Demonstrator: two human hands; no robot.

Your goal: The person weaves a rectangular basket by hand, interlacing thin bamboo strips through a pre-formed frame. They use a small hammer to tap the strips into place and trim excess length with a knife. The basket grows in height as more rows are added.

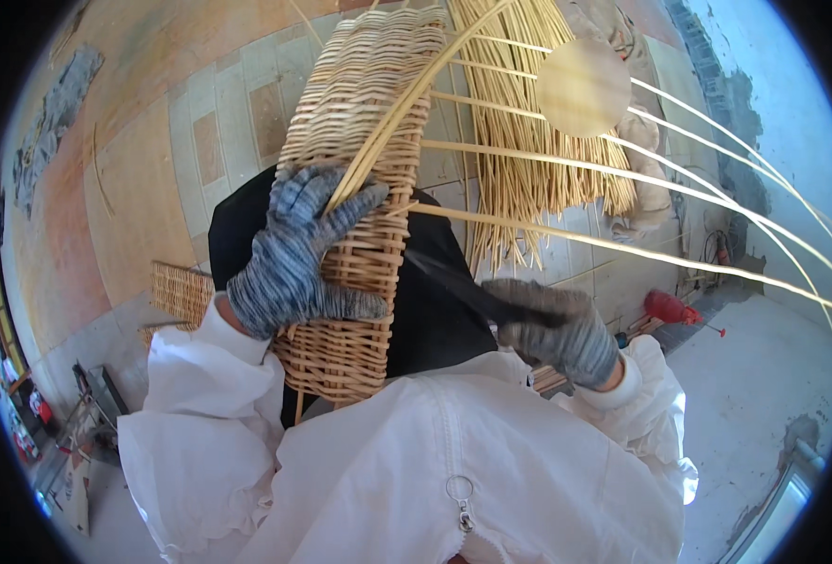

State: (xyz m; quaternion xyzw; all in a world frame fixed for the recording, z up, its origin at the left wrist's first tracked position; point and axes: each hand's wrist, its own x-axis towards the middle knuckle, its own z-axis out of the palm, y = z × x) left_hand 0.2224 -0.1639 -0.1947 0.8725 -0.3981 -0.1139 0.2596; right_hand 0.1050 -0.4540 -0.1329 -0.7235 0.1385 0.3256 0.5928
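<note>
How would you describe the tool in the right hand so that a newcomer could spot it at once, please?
Start at the woven wicker basket on the person's lap, steadied by the gloved left hand. Just beside it the gloved right hand grips a dark blade pointing at the weave. It is the only dark, flat thing among the pale willow rods.

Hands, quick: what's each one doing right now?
Left hand: gloved, gripping the wicker basket.
Right hand: gloved, closed around a dark knife.
</note>
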